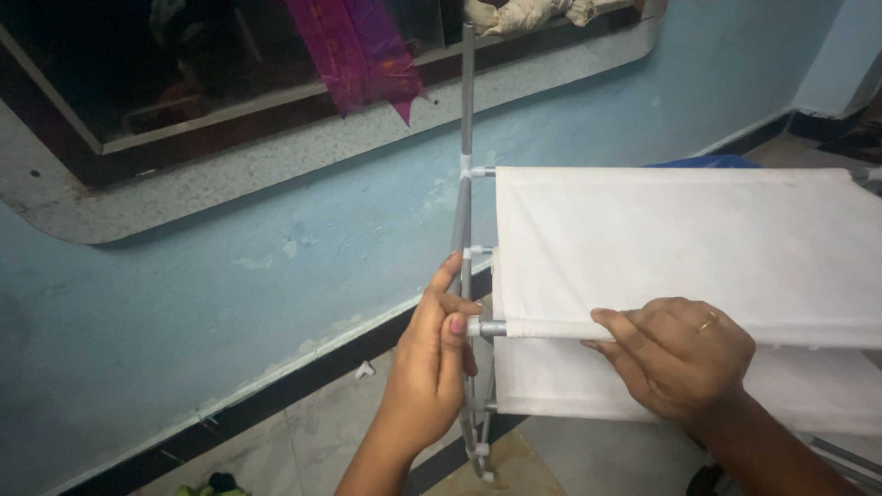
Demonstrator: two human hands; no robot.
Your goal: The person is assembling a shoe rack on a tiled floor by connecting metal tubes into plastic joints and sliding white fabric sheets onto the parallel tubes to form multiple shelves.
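Where the white fabric shelf (680, 248) meets the grey upright pole (466, 110), the left hand (429, 358) clasps pole and connector (475, 326). Right hand (675, 354): fingers curled, gripping the shelf's front-edge rod (551, 329). Shelf holds nothing.

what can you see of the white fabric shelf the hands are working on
The white fabric shelf is a flat, taut sheet of cloth-like material, lying level beside a blue wall. Its near hem sleeves a grey rod joining an upright grey pole through a white connector. The right hand grips that hem; the left hand holds the joint. A second white tier hangs below.
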